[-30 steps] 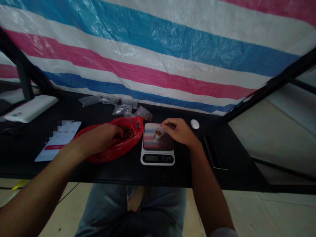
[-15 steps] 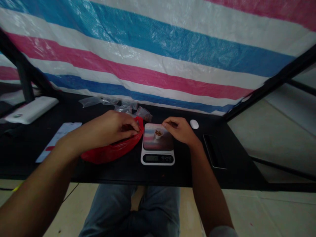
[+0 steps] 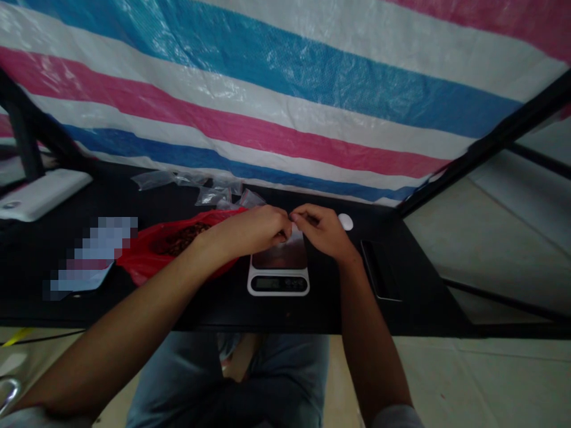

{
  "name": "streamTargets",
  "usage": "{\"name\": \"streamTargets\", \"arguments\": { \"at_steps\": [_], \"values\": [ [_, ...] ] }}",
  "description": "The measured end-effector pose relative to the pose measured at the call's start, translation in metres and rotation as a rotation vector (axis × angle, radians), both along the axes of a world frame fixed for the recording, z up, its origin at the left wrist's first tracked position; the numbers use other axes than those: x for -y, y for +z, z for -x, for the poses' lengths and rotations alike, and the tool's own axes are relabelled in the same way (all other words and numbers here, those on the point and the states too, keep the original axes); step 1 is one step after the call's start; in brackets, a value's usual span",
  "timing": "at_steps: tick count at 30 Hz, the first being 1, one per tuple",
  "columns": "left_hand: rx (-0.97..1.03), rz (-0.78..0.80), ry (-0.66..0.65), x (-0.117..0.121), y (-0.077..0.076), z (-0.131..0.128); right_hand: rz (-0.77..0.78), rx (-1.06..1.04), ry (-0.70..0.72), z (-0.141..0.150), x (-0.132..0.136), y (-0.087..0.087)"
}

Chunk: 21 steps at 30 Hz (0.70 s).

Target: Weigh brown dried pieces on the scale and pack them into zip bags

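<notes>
My left hand [image 3: 270, 227] hovers over the plate of a white kitchen scale [image 3: 279, 284], its fingers pinched together. What it holds, if anything, is too small to tell. Close beside it, above the scale's far right corner, my right hand [image 3: 322, 229] also has thumb and fingertips pressed together, and their contents are hidden. The small cup on the scale is largely covered by my left hand. Left of the scale lies an open red plastic bag [image 3: 138, 264] with many small brown dried pieces [image 3: 181, 239] in it, partly behind my left forearm.
Small clear zip bags [image 3: 214, 195] lie along the back of the black table. A white oval object [image 3: 345, 222] and a dark phone-like slab [image 3: 379, 270] are on the right. At the left are a blurred-out packet [image 3: 100, 252] and a white case [image 3: 47, 193].
My left hand has moved right, from the red bag's opening to above the scale, uncovering the brown pieces. My right hand stays near the plate's corner. The view has shifted slightly.
</notes>
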<state>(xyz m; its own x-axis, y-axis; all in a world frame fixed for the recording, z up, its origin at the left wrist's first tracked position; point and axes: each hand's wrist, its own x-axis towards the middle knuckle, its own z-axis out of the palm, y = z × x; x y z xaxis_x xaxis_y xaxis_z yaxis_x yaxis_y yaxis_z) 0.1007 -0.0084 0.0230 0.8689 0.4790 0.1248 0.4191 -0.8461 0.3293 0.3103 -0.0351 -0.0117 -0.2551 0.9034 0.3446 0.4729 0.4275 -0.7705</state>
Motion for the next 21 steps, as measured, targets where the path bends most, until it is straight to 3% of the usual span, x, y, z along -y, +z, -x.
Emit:
{"name": "streamTargets", "arguments": {
  "at_steps": [2, 5, 10, 16, 21],
  "values": [
    [0.010, 0.003, -0.005, -0.002, -0.002, 0.001, -0.010, -0.001, -0.031, -0.001, 0.019, 0.009],
    [0.022, 0.019, 0.011, -0.003, 0.000, 0.003, 0.077, 0.103, 0.054, -0.004, 0.056, 0.020],
    [0.030, 0.028, -0.016, -0.002, 0.001, 0.002, 0.293, 0.464, 0.254, -0.003, 0.106, 0.012],
    [0.031, 0.013, 0.005, -0.001, -0.003, 0.002, 0.325, 0.609, 0.297, 0.008, 0.118, -0.007],
    [0.091, 0.008, 0.087, 0.006, 0.011, 0.021, 0.298, 0.595, 0.277, 0.013, 0.116, 0.003]
  ]
}}
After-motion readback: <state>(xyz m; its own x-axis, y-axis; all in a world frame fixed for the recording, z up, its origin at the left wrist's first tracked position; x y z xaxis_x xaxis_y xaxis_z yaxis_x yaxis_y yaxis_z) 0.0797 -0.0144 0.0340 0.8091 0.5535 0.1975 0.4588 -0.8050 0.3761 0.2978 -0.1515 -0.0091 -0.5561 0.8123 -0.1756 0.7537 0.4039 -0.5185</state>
